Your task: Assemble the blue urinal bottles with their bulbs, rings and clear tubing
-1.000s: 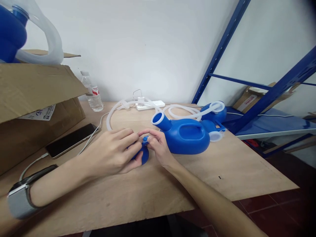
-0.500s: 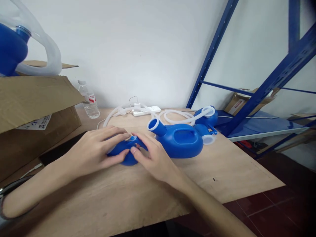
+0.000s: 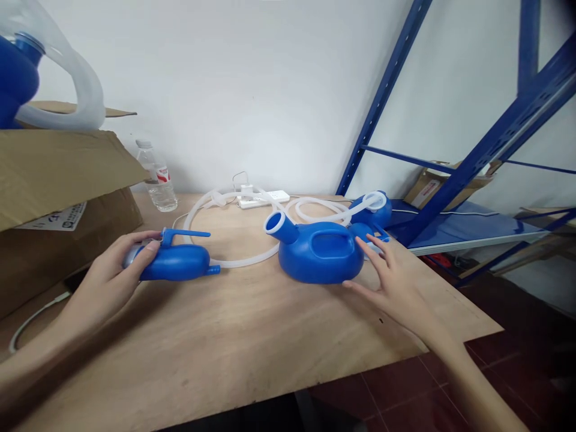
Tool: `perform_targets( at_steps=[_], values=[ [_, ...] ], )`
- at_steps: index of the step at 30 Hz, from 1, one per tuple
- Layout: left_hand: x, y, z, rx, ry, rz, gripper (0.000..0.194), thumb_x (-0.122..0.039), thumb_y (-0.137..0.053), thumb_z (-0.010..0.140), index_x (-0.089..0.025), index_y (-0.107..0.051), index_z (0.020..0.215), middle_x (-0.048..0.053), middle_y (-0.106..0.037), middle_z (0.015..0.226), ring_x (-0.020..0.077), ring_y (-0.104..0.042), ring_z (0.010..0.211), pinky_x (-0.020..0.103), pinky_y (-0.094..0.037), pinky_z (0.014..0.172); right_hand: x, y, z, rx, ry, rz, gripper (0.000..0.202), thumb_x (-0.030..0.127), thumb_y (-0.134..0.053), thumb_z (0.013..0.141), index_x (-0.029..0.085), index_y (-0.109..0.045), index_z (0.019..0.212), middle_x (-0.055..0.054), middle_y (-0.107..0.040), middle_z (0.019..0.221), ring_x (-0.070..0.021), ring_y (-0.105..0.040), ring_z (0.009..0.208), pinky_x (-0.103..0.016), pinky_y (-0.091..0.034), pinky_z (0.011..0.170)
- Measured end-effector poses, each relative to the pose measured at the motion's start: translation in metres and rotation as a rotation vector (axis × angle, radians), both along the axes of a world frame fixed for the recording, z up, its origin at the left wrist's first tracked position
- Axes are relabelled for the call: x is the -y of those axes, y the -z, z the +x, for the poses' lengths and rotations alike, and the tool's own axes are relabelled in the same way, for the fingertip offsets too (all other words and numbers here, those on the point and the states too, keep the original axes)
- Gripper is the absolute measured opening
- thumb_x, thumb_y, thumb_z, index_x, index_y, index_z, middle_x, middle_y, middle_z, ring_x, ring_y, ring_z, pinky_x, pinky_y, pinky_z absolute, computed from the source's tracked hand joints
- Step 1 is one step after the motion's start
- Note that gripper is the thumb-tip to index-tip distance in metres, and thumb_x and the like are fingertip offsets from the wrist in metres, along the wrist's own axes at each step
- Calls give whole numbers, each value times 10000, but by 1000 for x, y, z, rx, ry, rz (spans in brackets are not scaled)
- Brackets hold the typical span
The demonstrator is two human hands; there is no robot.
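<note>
My left hand (image 3: 114, 270) is wrapped round the left end of a small blue container (image 3: 177, 263), which has a flat arm on top and a short nozzle pointing right. My right hand (image 3: 387, 276), fingers spread, is at the right end of a larger blue jug (image 3: 321, 258); whether the fingertips touch it I cannot tell. The jug lies on the wooden table (image 3: 252, 336), its wide white-rimmed mouth tilted up to the left. Behind it, another blue container (image 3: 380, 210) has a clear hose (image 3: 315, 207) attached.
A cardboard box (image 3: 67, 174) stands at the left, with a blue bottle (image 3: 15, 78) and thick clear tube above it. Near the wall are a water bottle (image 3: 159, 183) and a white power strip (image 3: 270, 199). A blue metal shelf (image 3: 459, 225) is at the right.
My hands have moved apart. The small blue container has gone left in my left hand and its arm and nozzle now show. My right hand has let go of it and moved right to the jug.
</note>
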State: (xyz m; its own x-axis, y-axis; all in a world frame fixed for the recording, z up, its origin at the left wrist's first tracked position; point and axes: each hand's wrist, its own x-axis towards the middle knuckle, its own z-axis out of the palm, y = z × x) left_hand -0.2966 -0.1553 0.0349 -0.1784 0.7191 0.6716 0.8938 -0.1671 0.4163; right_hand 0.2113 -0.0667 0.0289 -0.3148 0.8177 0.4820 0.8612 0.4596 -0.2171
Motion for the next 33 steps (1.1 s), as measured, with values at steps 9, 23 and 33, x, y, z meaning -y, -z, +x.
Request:
perform_targets(
  at_steps=[9,23,33],
  values=[
    [-39,17,11,609,85,-192,467,-567,-621,964,-195,-713,1230,62,-739,1222,264,-712,1113,297,-632,776,-24,22,-16,-26,0,-142,985,863,-524,814,293,-380,1604,-72,-137,1675,-266,-270,1587,-487,-407,1282],
    [-47,7,34,611,-57,-233,808,-690,-728,763,-201,-590,1391,134,-559,1438,314,-560,1304,519,-428,1162,-25,9,-3,-374,-76,-129,733,828,-452,863,164,-394,1168,-165,-444,1470,-222,-469,1440,-478,-429,1241],
    [-44,13,22,534,-132,-203,749,-670,-667,770,-221,-618,1368,124,-560,1395,308,-550,1306,489,-409,1177,-85,-93,-127,144,-207,-393,569,625,-445,958,224,-637,1314,-76,-646,1238,-159,-651,1048,-318,-544,988]
  ],
)
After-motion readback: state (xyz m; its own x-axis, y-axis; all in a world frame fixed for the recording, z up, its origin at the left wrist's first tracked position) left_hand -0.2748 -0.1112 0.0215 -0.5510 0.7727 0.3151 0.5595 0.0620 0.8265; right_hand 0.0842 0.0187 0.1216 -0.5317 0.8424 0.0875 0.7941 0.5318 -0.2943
